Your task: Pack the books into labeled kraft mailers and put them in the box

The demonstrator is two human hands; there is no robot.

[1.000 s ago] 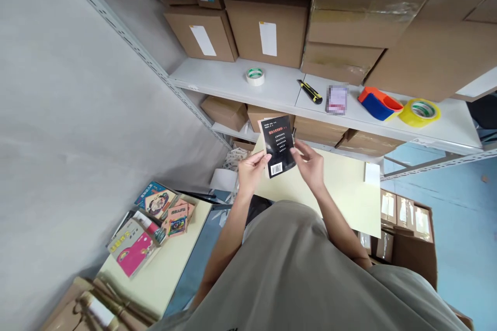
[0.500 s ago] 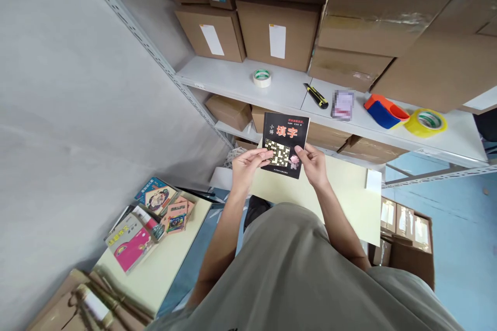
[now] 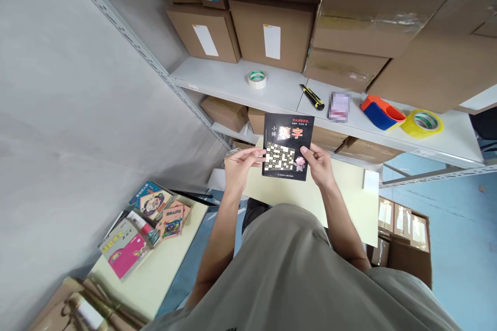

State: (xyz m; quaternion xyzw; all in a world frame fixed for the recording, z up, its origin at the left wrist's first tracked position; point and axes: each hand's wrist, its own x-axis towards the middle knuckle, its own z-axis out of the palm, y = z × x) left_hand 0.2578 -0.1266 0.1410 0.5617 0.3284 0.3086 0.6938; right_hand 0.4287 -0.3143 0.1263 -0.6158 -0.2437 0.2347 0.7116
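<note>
A black crossword puzzle book [image 3: 288, 134] with a crossword grid on its cover is held up in front of me, cover facing me. My right hand [image 3: 319, 165] grips its right edge, thumb on the cover and the other fingers behind. At the left edge, my left hand [image 3: 241, 168] has its fingers pressed together, with the fingertips on the book's spine side. The book hangs above a pale yellow table [image 3: 341, 191].
On the shelf [image 3: 217, 77] ahead lie white tape [image 3: 257, 79], a box cutter [image 3: 311, 97], a blurred purple packet [image 3: 339, 107], a tape dispenser [image 3: 382, 113] and yellow tape [image 3: 422, 123]. Cardboard boxes [image 3: 272, 33] stand behind. Several books [image 3: 126, 251] lie on a side table [image 3: 155, 279] at left.
My left fingers have slid off the front cover to the book's left edge. The book has turned slightly and shifted a little to the right; my right hand keeps its hold.
</note>
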